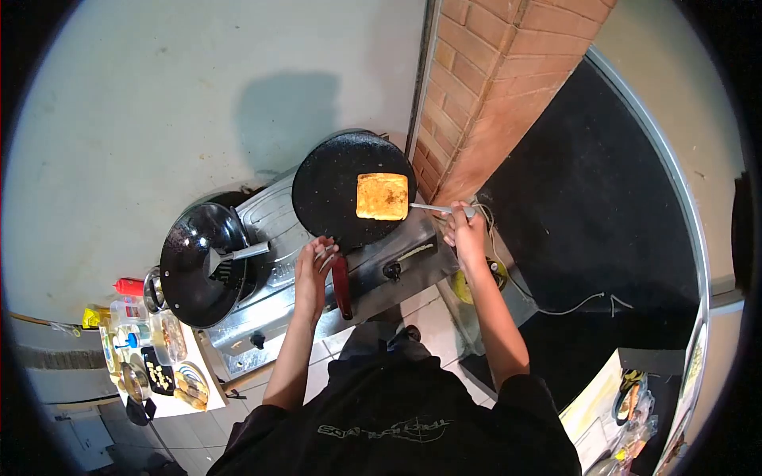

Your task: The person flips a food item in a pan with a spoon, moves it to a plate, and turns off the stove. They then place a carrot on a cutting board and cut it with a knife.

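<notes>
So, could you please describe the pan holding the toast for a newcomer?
Find the stove beside the brick pillar. Two black pans sit on it; take the flat pan nearest the bricks, red handle by the left hand. Unlike the deep wok, it carries one square toast, touched by a utensil in the right hand.

A kitchen, by its cooking gear: a steel stove [278,230] carrying a flat griddle pan [341,186] and a wok [198,262], beside a brick pillar [492,79].

Right hand [467,230] pokes a metal spatula [435,209] at the golden toast [382,196] on the flat black pan [353,186], left hand [313,266] by the red handle [342,288].
</notes>
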`<state>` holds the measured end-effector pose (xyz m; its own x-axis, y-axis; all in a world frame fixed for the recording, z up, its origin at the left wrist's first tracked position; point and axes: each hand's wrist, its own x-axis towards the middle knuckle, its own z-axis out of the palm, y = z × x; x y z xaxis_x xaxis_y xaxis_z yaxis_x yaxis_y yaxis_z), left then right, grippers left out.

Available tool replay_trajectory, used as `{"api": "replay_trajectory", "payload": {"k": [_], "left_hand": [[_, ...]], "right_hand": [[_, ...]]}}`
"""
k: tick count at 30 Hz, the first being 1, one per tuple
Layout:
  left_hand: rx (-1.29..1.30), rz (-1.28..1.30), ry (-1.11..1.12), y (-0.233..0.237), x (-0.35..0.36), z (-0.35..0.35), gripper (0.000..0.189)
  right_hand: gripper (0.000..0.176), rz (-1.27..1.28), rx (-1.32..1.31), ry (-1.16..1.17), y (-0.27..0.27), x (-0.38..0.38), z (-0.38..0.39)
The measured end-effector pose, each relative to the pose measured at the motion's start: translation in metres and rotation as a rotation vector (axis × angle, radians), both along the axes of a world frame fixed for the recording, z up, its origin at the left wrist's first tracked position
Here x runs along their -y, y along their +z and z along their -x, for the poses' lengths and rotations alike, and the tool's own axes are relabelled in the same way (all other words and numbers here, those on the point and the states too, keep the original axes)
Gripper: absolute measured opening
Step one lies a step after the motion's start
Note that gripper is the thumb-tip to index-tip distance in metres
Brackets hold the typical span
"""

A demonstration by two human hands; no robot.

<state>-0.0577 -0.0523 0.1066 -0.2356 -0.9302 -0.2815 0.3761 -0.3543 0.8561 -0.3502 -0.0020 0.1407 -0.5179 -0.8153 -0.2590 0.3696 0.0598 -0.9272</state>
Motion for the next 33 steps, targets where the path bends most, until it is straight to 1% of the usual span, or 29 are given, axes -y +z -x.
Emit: {"api": "replay_trajectory", "payload": {"k": [1,2,4,5,8,10,12,15,16,18,20,22,23,24,26,27,30,31,33], "left_hand": [[-0.044,-0.007,0.027,-0.001,0.001,0.001,0.045],[-0.034,-0.011,0.018,-0.002,0.002,-0.001,0.045],[-0.25,-0.084,-0.007,-0.003,0.005,0.0,0.047],[-0.242,-0.144,0.001,-0.002,0.005,0.003,0.049],[-0.264,-0.187,-0.044,-0.004,0.01,0.01,0.052],[-0.269,-0.184,-0.091,0.0,0.013,0.017,0.055],[-0.404,-0.21,-0.174,0.003,0.015,0.025,0.052],[-0.49,-0.278,-0.26,0.011,0.016,0.045,0.055],[-0.509,-0.313,-0.289,0.011,0.016,0.056,0.056],[-0.536,-0.487,-0.287,0.005,0.015,0.082,0.056],[-0.624,-0.485,-0.436,0.003,0.008,0.105,0.054],[-0.773,-0.546,-0.5,0.011,-0.006,0.129,0.046],[-0.777,-0.556,-0.519,0.015,-0.014,0.141,0.044],[-0.827,-0.451,-0.672,0.008,-0.022,0.15,0.05],[-0.899,-0.452,-0.818,0.008,-0.046,0.169,0.049],[-0.903,-0.564,-0.84,0.011,-0.058,0.178,0.047],[-0.905,-0.626,-0.942,0.017,-0.104,0.2,0.045],[-0.858,-0.616,-0.944,0.027,-0.132,0.221,0.043],[-0.848,-0.666,-1.006,0.028,-0.16,0.227,0.043]], "right_hand": [[0.029,0.016,0.014,0.001,0.003,-0.002,0.0],[0.029,0.029,0.028,0.0,0.004,-0.005,0.0],[0.029,0.054,0.017,0.001,0.005,-0.01,-0.001],[0.029,0.058,0.004,0.0,0.009,-0.013,-0.001],[0.028,0.07,-0.019,-0.024,0.017,-0.023,-0.001],[0.025,0.025,-0.072,-0.069,0.033,-0.032,-0.006],[0.026,0.037,-0.084,-0.112,0.049,-0.042,-0.012],[0.026,0.024,-0.107,-0.185,0.071,-0.061,-0.021],[0.027,-0.006,-0.121,-0.201,0.076,-0.071,-0.022],[0.027,0.006,-0.097,-0.328,0.077,-0.089,-0.027],[0.027,0.047,-0.089,-0.36,0.08,-0.114,-0.028],[0.026,0.045,-0.123,-0.415,0.082,-0.142,-0.029],[0.023,0.08,-0.13,-0.414,0.078,-0.157,-0.027],[0.02,0.113,-0.134,-0.413,0.075,-0.173,-0.026],[0.021,0.109,-0.063,-0.519,0.086,-0.202,-0.034],[0.023,0.08,-0.072,-0.565,0.089,-0.218,-0.035],[0.027,0.065,-0.114,-0.68,0.098,-0.268,-0.039],[0.026,0.066,-0.086,-0.702,0.104,-0.299,-0.022],[0.029,0.03,-0.107,-0.784,0.111,-0.327,-0.035]]}}
